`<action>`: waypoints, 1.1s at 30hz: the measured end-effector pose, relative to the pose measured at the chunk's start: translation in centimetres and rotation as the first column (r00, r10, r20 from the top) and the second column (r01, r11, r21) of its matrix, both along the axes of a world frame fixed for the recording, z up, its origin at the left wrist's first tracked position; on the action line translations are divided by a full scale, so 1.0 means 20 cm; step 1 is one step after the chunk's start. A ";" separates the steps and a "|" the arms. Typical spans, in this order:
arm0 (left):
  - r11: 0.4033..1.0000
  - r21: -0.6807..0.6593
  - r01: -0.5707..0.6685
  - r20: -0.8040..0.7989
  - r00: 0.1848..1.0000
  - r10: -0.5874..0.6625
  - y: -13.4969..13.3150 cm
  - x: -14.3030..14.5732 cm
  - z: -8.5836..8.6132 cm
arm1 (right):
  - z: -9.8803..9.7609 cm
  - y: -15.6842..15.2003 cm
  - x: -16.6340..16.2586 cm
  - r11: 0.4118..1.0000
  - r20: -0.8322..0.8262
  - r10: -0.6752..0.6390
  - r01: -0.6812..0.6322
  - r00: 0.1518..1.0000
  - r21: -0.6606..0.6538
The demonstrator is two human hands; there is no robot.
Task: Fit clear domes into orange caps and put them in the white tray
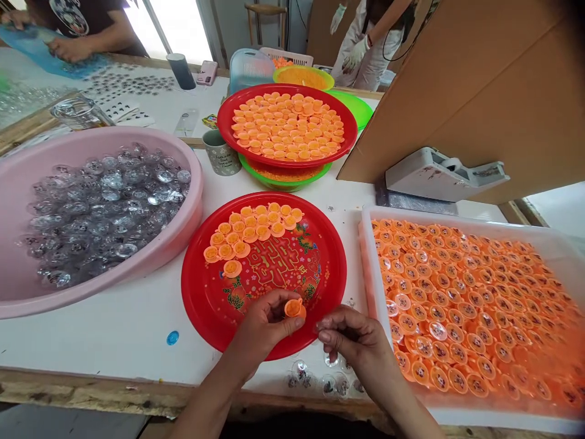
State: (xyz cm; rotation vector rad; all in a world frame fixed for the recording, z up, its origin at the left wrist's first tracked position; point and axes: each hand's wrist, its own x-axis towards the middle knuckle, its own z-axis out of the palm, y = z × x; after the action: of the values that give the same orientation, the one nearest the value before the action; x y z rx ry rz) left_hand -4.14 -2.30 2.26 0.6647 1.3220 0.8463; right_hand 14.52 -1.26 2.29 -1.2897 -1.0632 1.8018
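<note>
My left hand [265,326] pinches a small orange plastic cup [294,308] over the near rim of a red patterned plate [262,274]. Several orange cups [249,231] sit in rows at the plate's far left. My right hand [351,335] is beside it with fingers curled together, tips close to the cup; whatever they hold is too small to name. A few clear domed lids [320,381] lie on the table below my hands. A pink basin [27,177] at the left holds several clear lids [105,207].
A white tray [461,213] of capped orange cups fills the right. Stacked red and green plates [287,131] of orange cups stand behind, near a mug [220,153]. A cardboard sheet [479,91] and white tape dispenser [443,174] are at the right. Other people work at the far edge.
</note>
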 end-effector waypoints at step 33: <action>0.979 0.192 -0.073 -0.056 0.995 0.085 -0.07 0.15 -0.04 | 0.02 -0.01 0.00 0.809 0.482 -0.141 -0.180 0.865 0.560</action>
State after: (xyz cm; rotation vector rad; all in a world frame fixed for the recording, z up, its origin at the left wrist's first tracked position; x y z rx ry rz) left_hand -1.04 -3.77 1.53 0.7984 1.3422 1.0321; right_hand 14.56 -1.45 2.78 -1.3582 -1.7613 0.9889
